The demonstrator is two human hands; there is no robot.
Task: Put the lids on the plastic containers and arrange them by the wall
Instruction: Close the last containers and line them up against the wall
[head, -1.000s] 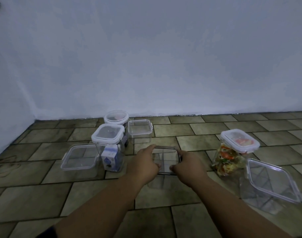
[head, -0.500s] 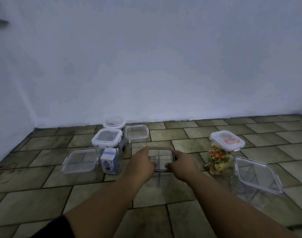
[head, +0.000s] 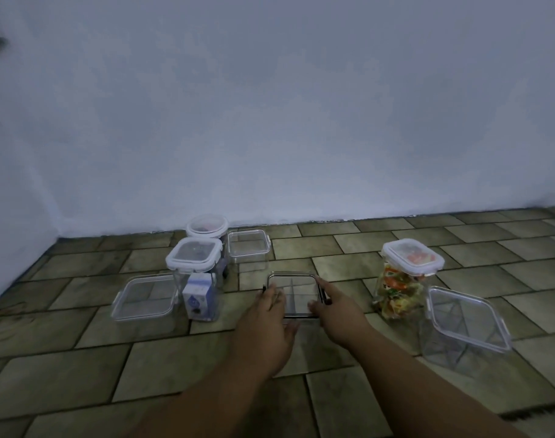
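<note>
A clear square container with a dark-rimmed lid [head: 293, 287] stands on the tiled floor in the middle. My left hand [head: 266, 324] lies with straight fingers on the lid's left edge. My right hand [head: 337, 311] rests on the right edge, index finger stretched along the rim and thumb on the lid's front corner. To the right stands a large clear container [head: 459, 346] with its clear lid [head: 467, 317] lying tilted on top.
Left, near the wall [head: 270, 121]: a round white-lidded tub [head: 206, 226], a small clear lidded box [head: 247, 246], a tall white-lidded jar [head: 195, 257] holding a blue carton, and a flat clear box [head: 143, 297]. At the right, a white-lidded jar of coloured pasta [head: 402, 279].
Both hands' fingers have straightened on the dark-rimmed lid, where before they curled round its sides. The view has tilted up, showing more wall.
</note>
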